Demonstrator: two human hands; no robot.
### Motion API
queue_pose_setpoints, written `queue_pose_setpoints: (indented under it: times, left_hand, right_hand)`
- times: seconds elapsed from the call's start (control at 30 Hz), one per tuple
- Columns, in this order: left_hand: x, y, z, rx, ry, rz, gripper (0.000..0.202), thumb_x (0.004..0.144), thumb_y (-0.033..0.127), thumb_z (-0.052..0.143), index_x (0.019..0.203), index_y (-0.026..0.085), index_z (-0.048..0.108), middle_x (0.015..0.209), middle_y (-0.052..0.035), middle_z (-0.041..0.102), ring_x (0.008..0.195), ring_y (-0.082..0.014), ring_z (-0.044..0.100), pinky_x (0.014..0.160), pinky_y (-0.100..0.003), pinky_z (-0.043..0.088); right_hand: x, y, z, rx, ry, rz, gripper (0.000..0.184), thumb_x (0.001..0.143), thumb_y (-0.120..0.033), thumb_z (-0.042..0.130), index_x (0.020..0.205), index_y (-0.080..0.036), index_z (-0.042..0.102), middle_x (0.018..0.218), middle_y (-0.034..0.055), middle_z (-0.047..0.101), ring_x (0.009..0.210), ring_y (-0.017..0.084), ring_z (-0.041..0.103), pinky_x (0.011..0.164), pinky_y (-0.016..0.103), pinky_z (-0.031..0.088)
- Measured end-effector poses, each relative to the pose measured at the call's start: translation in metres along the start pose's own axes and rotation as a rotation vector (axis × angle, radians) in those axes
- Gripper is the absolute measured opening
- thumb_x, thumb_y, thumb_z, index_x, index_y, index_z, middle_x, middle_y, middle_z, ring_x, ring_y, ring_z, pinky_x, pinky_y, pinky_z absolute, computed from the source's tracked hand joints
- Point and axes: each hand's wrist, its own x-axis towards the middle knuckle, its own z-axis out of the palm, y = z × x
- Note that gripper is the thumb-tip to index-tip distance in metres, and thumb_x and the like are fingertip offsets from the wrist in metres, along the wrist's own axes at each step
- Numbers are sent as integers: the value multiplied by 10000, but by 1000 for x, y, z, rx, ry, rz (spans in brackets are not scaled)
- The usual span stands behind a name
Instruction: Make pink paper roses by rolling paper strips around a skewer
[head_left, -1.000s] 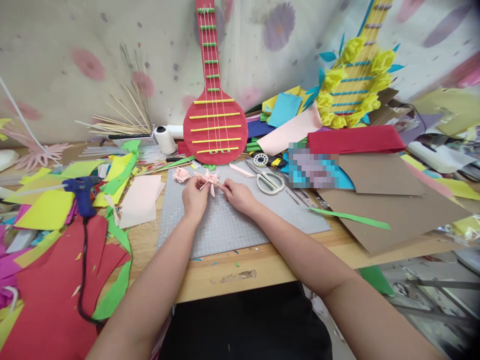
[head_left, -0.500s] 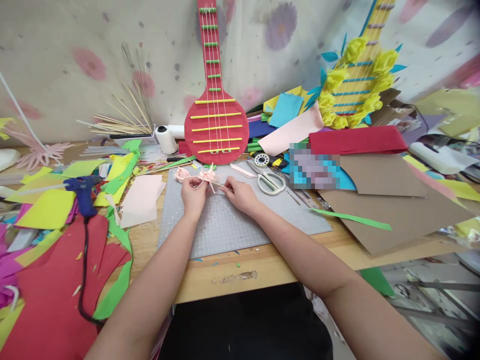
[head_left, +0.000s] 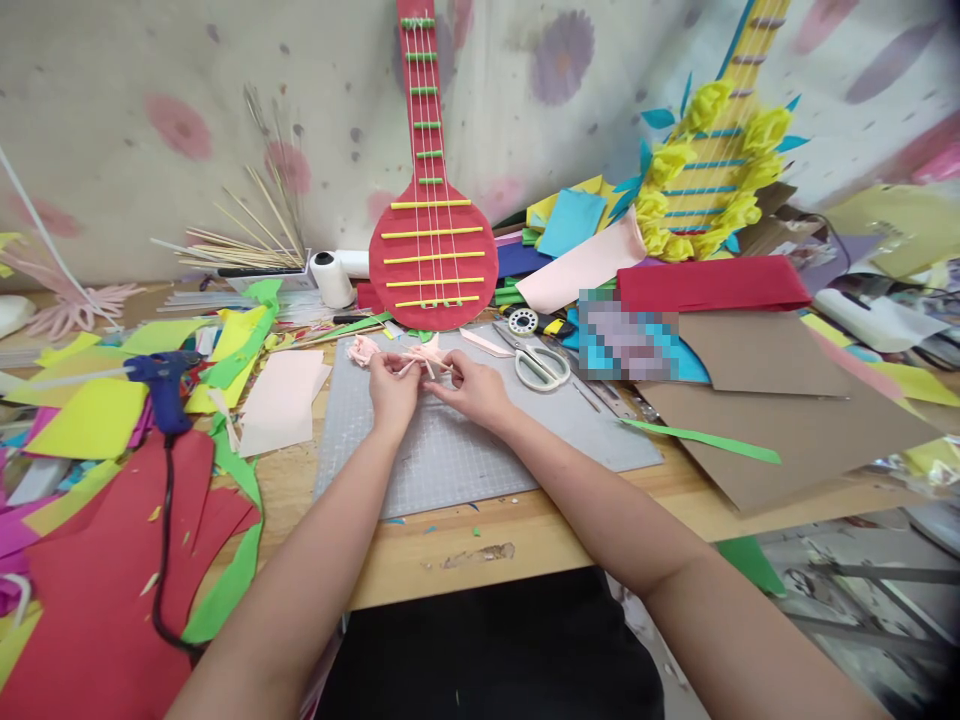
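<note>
My left hand (head_left: pixel 394 398) pinches the pink flower (head_left: pixel 427 350) over the mat (head_left: pixel 480 450)'s far left part. My right hand (head_left: pixel 477 390) is at its stick (head_left: pixel 442 366), thumb slightly parted; can't tell grip. Rose (head_left: pixel 363 349): mat's far left corner.

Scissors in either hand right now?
No, the scissors lie on the grey mat, to the right of the right hand and touching neither it nor the left hand.
</note>
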Motion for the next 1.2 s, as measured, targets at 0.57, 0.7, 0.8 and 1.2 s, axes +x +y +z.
queue_pose_setpoints:
  times: [0.57,0.7,0.8,1.2]
  left_hand:
    - [-11,9,-7,618,130,623,350,651,151,605,963,167,449,1030,-126,526,1060,-253,488,884,-413,418]
    - [-26,19,0,692,-137,935,262,725,148,552,980,187,506,1036,-91,560,1041,-224,496,920,-395,385]
    - [-27,20,2,793,-274,985,258,771,186,541,1028,200,543,1084,-79,583,1026,-226,504,890,-379,387]
    - [-17,17,-3,879,-315,972,207,790,250,560,979,262,644,978,-55,647,956,-220,535,895,-408,310]
  right_hand:
    - [6,15,10,254,204,87,192,755,-358,461,660,-192,453,567,-42,444,548,99,403,551,221,286]
    - [3,13,5,285,214,85,214,773,-385,455,685,-191,470,580,-37,467,542,97,399,542,222,291]
    - [1,14,2,279,189,37,233,781,-403,455,689,-191,483,578,-36,466,552,97,407,555,223,306]
    - [-1,19,-2,309,142,-18,215,774,-378,470,684,-184,493,563,-46,428,542,88,395,547,220,306]
